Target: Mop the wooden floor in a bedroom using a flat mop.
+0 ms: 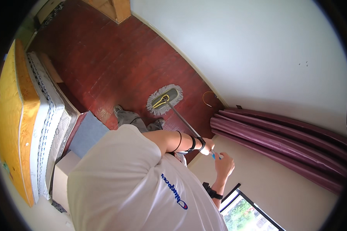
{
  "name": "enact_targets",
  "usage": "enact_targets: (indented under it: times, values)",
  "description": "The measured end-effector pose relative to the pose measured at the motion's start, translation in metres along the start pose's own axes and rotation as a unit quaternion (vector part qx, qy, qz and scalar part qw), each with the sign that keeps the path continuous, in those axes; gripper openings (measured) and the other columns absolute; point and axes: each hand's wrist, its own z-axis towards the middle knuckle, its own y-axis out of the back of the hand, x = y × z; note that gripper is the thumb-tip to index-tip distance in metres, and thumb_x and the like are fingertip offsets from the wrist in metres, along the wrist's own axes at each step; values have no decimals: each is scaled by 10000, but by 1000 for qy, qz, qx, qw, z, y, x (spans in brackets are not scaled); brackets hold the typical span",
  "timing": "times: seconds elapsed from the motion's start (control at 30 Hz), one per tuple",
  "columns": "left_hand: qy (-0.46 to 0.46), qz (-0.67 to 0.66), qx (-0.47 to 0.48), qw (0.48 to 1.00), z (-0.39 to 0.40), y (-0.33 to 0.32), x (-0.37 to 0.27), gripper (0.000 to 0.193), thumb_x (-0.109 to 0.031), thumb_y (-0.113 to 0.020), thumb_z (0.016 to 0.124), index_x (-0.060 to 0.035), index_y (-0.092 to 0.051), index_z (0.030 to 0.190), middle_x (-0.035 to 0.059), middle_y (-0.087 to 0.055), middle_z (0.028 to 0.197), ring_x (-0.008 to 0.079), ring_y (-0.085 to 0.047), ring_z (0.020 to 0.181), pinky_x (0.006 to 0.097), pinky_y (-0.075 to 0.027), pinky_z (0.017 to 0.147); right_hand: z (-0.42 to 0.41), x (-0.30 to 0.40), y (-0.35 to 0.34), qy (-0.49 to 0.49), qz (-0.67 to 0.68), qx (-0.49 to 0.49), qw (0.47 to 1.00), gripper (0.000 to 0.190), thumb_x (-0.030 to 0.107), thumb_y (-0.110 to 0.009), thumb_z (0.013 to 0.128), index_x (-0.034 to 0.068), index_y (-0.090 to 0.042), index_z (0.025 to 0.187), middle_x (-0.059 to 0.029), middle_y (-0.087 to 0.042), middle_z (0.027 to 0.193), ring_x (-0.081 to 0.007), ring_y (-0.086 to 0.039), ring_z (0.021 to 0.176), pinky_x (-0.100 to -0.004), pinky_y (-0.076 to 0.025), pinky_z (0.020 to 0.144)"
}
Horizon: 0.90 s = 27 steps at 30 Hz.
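Note:
A flat dust mop [164, 99] with a grey string fringe and a yellow-edged frame lies on the dark red wooden floor, in front of my feet. Its metal pole [183, 119] slants up to my hands. My left hand [207, 146] is closed around the pole near its upper part. Just beyond it, my right hand [224, 164] holds the blue grip [216, 156] at the pole's top end. Black bands circle both of my wrists, and a thin dark loop lies around my left forearm.
A white wall with a pale baseboard [188, 59] runs along the right. Purple curtains [271, 135] hang near a window [245, 213]. A yellow cable [204, 98] lies by the wall. Stacked mattresses [10, 115] stand at the left, beside a blue-grey panel [88, 131]. Wooden furniture [118, 10] stands farther off.

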Motion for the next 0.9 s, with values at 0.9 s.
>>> enact_targets:
  times: [0.9]
  values:
    - [333,231,-338,850,-500,203,301,186,-289,-662,767,-121,-730,809,156,-740,925,352,-708,924,461,-540,833,-15,538,-90,608,30,117,784,329,309,-635,921,39,-545,1088,-263,-701,893,-466,-693,850,-581,-537,744]
